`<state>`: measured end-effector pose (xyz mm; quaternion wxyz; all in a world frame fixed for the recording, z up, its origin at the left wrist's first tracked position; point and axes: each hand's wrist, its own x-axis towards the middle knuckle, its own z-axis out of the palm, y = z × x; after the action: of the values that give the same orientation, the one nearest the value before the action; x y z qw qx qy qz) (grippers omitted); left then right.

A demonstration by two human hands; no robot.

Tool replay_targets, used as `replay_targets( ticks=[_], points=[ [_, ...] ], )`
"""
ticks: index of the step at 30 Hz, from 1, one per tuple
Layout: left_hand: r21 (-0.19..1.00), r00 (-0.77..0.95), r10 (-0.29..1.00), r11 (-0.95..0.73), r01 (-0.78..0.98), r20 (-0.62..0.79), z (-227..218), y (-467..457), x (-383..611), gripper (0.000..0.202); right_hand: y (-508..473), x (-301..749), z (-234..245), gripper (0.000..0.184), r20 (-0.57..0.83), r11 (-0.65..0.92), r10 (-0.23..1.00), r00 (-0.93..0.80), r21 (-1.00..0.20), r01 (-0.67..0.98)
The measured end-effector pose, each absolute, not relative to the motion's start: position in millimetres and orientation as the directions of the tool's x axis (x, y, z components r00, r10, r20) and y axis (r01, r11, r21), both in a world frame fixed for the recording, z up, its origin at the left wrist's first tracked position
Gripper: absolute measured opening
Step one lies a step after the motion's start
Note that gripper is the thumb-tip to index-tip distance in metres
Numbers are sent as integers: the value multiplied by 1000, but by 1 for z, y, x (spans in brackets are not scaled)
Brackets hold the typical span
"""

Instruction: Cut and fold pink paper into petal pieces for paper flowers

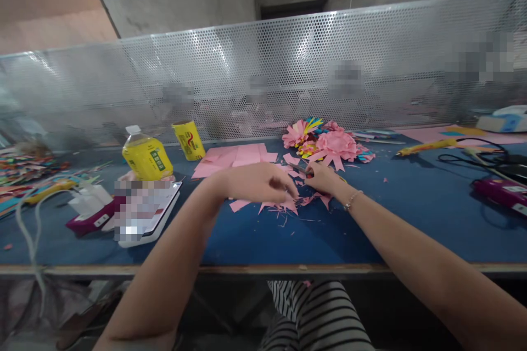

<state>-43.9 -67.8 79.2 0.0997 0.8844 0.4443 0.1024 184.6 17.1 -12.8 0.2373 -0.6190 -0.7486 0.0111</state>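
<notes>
My right hand is closed around a pair of scissors, its blades pointing left over cut pink paper. Just left of it, my left hand hovers above the pink paper scraps, slightly blurred, its fingers loosely bent with nothing visible in them. Beyond the left hand lie pink paper sheets. Behind the right hand sits a pile of paper flowers, mostly pink with yellow and blue pieces.
A yellow-filled bottle and a cut-open yellow container stand at the left, near a phone and white cable. A perforated metal divider rises behind. To the right are a yellow glue gun and a purple power strip.
</notes>
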Motion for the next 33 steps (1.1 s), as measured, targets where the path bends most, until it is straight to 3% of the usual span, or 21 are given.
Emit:
replay_targets(
  ticks=[3,5,9,12,17,19,24,28,33],
  points=[
    [-62,333,939,-328,943,83,71,-30,-39,28,17,184,-14,30,307,207,945,-115,-284,936],
    [-139,180,977,-164,977,115,50,-8,-47,34,17,183,-14,32,279,189,954,-107,-284,940],
    [-63,170,982,-165,984,78,16,18,-67,52,14,182,-14,32,277,143,959,-65,-270,952],
    [-18,239,970,-238,971,46,9,22,-72,52,11,179,-15,31,349,161,934,-77,-217,963],
    [-9,180,975,-180,984,130,5,25,-69,50,6,167,-21,40,437,496,800,-411,-97,863],
    [5,261,951,-266,964,164,4,25,-63,42,6,161,-24,39,446,588,732,-515,-30,808],
    [79,484,834,-519,851,265,-1,22,-41,43,7,153,-24,29,367,647,699,-614,44,762],
    [99,532,828,-553,827,179,-4,18,-30,38,6,153,-18,25,354,676,663,-660,94,730],
    [186,506,839,-540,821,200,-6,15,-26,43,7,152,-16,21,348,712,586,-732,210,670]
  ],
)
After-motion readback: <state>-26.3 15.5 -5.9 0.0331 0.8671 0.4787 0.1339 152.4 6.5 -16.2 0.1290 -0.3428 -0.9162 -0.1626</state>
